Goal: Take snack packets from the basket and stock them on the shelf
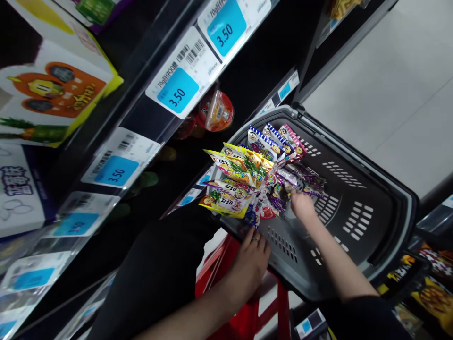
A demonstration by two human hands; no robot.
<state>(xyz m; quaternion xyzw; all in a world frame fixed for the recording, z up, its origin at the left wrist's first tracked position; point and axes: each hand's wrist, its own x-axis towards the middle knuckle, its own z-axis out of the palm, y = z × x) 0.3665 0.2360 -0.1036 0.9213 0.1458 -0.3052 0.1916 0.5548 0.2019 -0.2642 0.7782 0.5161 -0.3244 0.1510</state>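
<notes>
A grey plastic basket (380,215) with slotted walls holds several small snack packets in its near left end. Yellow packets (244,163) stand upright on the left, blue-and-white packets (264,141) are behind them, and dark purple packets (304,177) lie on the right. Reaching into the basket, my right hand (302,205) has its fingers closed at the edge of a purple packet; the fingertips are partly hidden. My left hand (253,257) lies over the basket's near side, fingers stretched out, their tips by the lower packets. A ring shows on one finger.
Black shelves with price labels (177,94) slant along the left, carrying snack boxes (60,89). A jelly cup (217,111) sits on a lower shelf. Red framework (244,316) is under the basket. More snack bags (433,302) are at lower right, and pale floor (389,80) at upper right.
</notes>
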